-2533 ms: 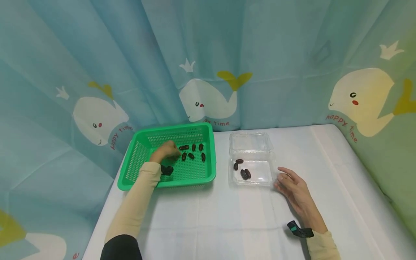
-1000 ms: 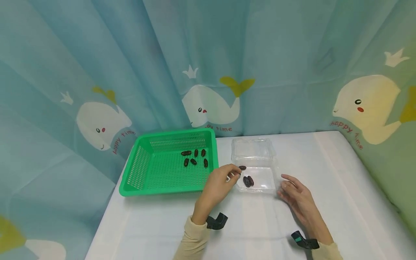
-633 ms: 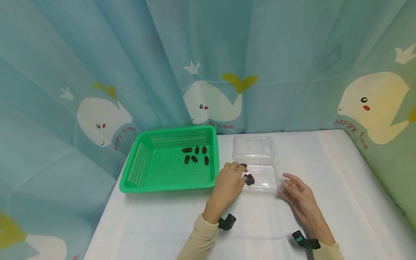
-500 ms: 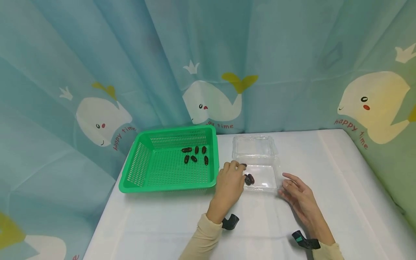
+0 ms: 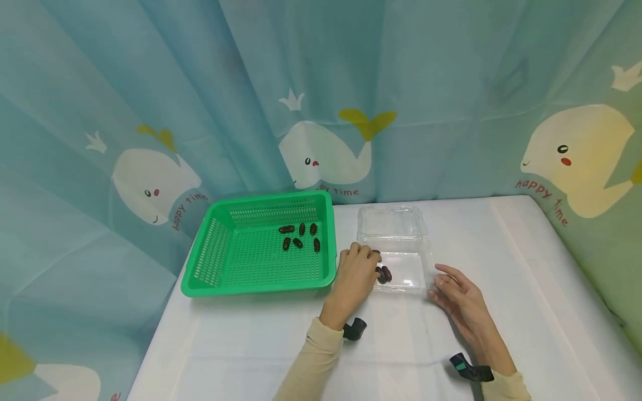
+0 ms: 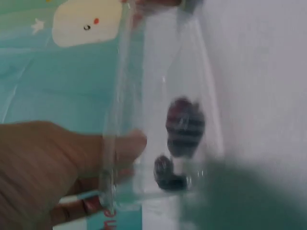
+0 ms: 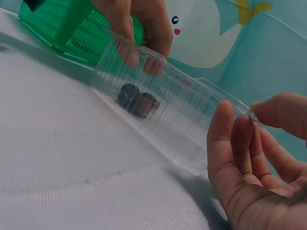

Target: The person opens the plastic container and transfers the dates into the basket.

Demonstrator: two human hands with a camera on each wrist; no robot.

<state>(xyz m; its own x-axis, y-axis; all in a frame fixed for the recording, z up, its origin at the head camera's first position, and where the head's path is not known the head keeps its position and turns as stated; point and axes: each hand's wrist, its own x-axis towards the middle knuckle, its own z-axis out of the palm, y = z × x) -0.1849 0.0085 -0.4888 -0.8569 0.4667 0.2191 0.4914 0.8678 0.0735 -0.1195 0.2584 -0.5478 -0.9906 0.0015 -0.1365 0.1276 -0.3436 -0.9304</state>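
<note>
Roughly partway thru, by the look of it: approx. 7 dates [image 5: 286, 244] lay in the green basket [image 5: 251, 262], grouped toward its far R end, & at least 4 more lay in the clear box [image 5: 408, 270] to its R, incl. a touching pair in the near L part. Exact box count was unclear, as the L wrist view was blurred & fingers hid some. Boxed ones seemed done; basket ones were prob. left to do.

L hand [image 5: 356, 278] reached over the box's L wall, fingers bent down, thumb & fingertips a bit apart, w/ no date visible betw. them. R hand [image 5: 463, 303] pinched the box's R rim betw. thumb & fingers, prob. to steady it. Lid [image 5: 391, 221], joined at the far side, lay back, so the box wasn't closed yet.
</note>
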